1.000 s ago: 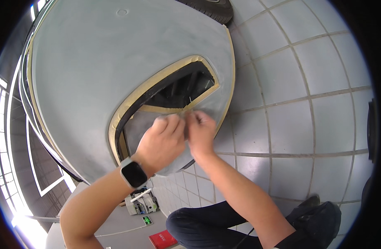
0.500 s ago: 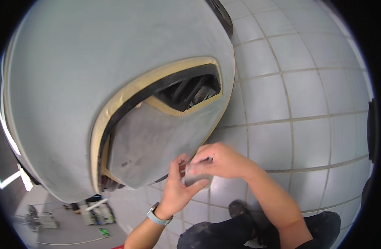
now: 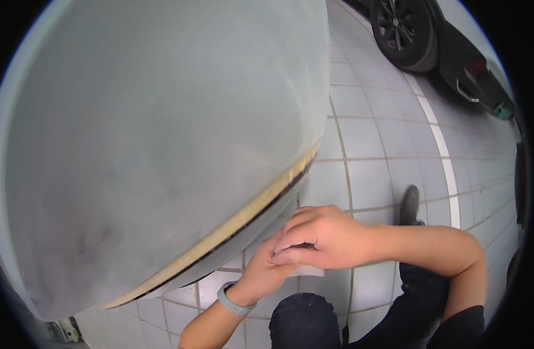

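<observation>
My left hand [image 3: 268,264], with a pale blue-grey watch band on its wrist, is in front of me at the lower middle. My right hand [image 3: 328,235] reaches across it with bent fingers, thumb and fingertips meeting at the left hand. A pale grey, flat pad [image 3: 309,271] is between the two hands, and only its edge shows below the right palm. The fingers cover most of it, so its exact kind cannot be made out. Just beyond the hands is a large dull grey car body panel [image 3: 162,145], with yellowish masking tape [image 3: 238,218] along its lower edge.
Pale tiles cover the floor [image 3: 368,183], crossed by a white line [image 3: 444,151] on the right. Another car's dark wheel [image 3: 400,29] stands at the far right. My knee [image 3: 304,320] and dark shoe [image 3: 411,203] are close below the hands.
My view has shifted along the car: the taped opening is gone, and a smooth panel and another car's wheel appear. The right hand has folded over the left, hiding more of the pad.
</observation>
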`<action>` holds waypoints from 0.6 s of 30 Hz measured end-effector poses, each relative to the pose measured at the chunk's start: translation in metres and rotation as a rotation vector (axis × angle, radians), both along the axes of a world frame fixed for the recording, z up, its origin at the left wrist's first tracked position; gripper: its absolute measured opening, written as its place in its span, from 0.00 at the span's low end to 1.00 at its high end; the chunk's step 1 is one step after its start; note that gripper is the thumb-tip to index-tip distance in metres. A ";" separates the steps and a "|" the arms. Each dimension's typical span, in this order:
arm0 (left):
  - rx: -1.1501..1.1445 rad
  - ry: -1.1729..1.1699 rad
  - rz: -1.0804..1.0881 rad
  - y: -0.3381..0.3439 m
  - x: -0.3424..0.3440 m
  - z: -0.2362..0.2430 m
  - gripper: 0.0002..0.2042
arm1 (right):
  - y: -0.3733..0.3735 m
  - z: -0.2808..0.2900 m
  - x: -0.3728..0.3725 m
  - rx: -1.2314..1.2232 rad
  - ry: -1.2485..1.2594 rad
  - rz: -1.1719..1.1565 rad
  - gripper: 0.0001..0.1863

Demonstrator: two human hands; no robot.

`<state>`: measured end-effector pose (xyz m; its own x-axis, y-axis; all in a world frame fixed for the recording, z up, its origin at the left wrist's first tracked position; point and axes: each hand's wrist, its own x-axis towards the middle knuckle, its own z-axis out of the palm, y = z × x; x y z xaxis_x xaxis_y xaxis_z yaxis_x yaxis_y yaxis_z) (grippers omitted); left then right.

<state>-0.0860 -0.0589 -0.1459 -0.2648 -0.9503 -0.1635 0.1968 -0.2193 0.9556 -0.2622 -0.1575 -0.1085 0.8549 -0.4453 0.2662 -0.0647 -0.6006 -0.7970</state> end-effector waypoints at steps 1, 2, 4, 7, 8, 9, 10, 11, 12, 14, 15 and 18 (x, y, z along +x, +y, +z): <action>-0.064 -0.070 0.052 -0.003 -0.002 0.003 0.23 | -0.003 0.003 -0.002 -0.077 -0.007 -0.023 0.09; -0.072 -0.180 0.133 -0.006 -0.004 0.005 0.20 | -0.008 0.005 -0.005 -0.195 -0.039 -0.081 0.09; -0.086 -0.371 0.256 -0.008 -0.010 0.010 0.11 | -0.019 0.006 -0.015 -0.409 -0.061 -0.164 0.10; -0.246 -0.697 0.464 -0.012 -0.019 0.019 0.07 | -0.045 -0.001 -0.034 -0.385 -0.119 -0.151 0.08; -0.349 -0.813 0.522 -0.012 -0.022 0.022 0.07 | -0.052 -0.007 -0.036 -0.326 -0.126 -0.133 0.07; -0.404 -0.889 0.613 -0.012 -0.025 0.025 0.08 | -0.059 -0.013 -0.037 -0.210 -0.133 -0.109 0.05; -0.398 -0.940 0.651 -0.011 -0.028 0.027 0.08 | -0.066 -0.020 -0.034 -0.157 -0.111 -0.087 0.04; -0.386 -0.991 0.689 -0.011 -0.031 0.028 0.09 | -0.073 -0.027 -0.031 -0.117 -0.130 -0.061 0.04; -0.355 -1.049 0.743 -0.010 -0.035 0.028 0.09 | -0.078 -0.033 -0.027 -0.077 -0.155 -0.039 0.04; -0.171 -1.030 0.786 -0.008 -0.045 0.025 0.10 | -0.093 -0.049 -0.004 -0.213 -0.270 0.000 0.04; -0.068 -0.995 0.813 -0.006 -0.053 0.022 0.11 | -0.094 -0.057 0.006 -0.271 -0.335 0.019 0.03; 0.064 -0.960 0.888 -0.001 -0.076 0.013 0.12 | -0.096 -0.078 0.033 -0.152 -0.515 0.016 0.02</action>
<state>-0.1617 -0.0603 -0.1328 0.6907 -0.7230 0.0137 -0.4529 -0.4177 0.7877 -0.2293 -0.2533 -0.1870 0.6033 -0.3568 0.7133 0.3219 -0.7093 -0.6271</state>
